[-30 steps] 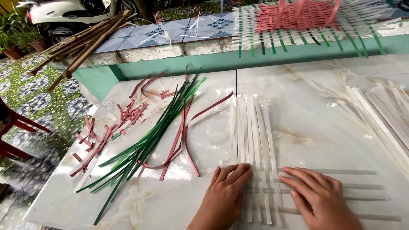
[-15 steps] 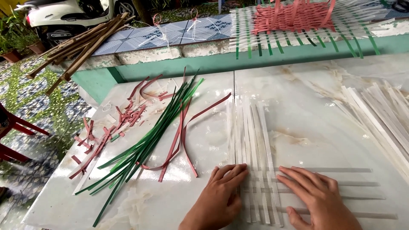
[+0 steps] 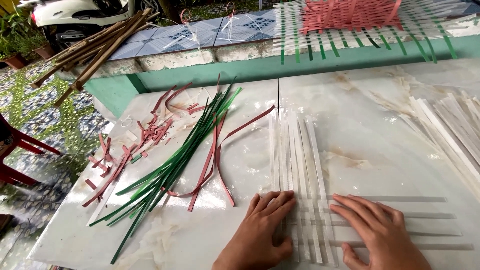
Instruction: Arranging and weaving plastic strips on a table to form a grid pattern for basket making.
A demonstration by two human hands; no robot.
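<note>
Your left hand (image 3: 260, 232) and right hand (image 3: 382, 230) lie flat, fingers spread, gripping nothing, pinning the crossing white strips (image 3: 300, 170) on the marble worktop (image 3: 375, 115) so the lattice stays squared. This weave sits at 6 o'clock. Green strips (image 3: 175, 165) and red strips (image 3: 210, 160) fan out at 9 o'clock, spare white strips (image 3: 450, 135) at 3 o'clock, all near.
</note>
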